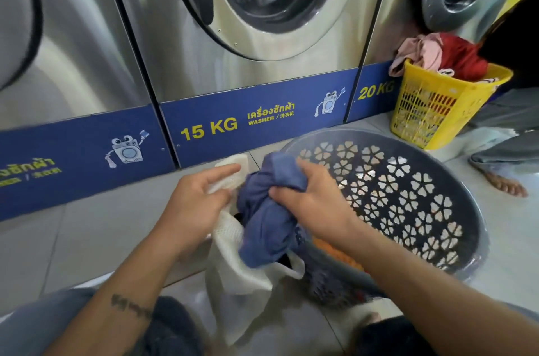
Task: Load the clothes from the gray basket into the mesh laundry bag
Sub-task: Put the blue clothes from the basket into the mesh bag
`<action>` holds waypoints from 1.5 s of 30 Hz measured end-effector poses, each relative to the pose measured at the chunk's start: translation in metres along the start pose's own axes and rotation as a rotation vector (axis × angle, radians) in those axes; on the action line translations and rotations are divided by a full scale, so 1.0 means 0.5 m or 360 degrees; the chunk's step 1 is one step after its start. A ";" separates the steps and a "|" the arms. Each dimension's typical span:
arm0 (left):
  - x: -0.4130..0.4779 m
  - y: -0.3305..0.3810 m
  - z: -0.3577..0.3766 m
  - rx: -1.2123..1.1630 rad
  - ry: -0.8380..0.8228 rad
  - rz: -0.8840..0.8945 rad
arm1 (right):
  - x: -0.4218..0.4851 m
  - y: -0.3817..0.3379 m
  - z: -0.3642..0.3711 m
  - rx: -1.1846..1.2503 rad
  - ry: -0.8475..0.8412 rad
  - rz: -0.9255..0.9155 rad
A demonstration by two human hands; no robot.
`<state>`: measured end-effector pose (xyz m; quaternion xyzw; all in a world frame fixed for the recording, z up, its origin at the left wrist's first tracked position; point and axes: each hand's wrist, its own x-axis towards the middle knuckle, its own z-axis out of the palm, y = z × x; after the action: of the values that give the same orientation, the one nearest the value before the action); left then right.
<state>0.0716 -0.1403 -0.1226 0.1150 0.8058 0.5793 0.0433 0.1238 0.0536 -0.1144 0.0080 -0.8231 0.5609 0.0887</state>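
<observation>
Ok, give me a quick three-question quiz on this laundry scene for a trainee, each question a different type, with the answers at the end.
1. True or false: the right hand grips the blue garment at the mouth of the mesh laundry bag.
2. What do the left hand fingers pinch? A) the bag's rim B) a hanger C) nothing
3. Fill in: the washer straight ahead is labelled ___ KG.

Key: 1 true; 2 A; 3 15.
</observation>
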 end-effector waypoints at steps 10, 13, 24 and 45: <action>-0.006 0.006 -0.011 -0.0022 -0.0054 -0.0027 | 0.009 0.040 0.007 -0.1096 -0.0398 -0.0111; -0.006 0.006 -0.006 0.0059 -0.0076 0.0019 | 0.018 0.075 -0.004 -0.1248 -0.0416 0.0214; -0.007 -0.001 0.008 0.0143 -0.0020 -0.0044 | 0.010 0.051 0.046 -0.1109 -0.0096 -0.0066; -0.015 -0.019 -0.002 0.0184 0.0015 -0.0092 | 0.005 0.075 -0.006 -0.1073 -0.0253 -0.0056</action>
<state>0.0774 -0.1459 -0.1316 0.0912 0.8411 0.5308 0.0495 0.1176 0.0704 -0.1477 0.0361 -0.9661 0.2535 0.0317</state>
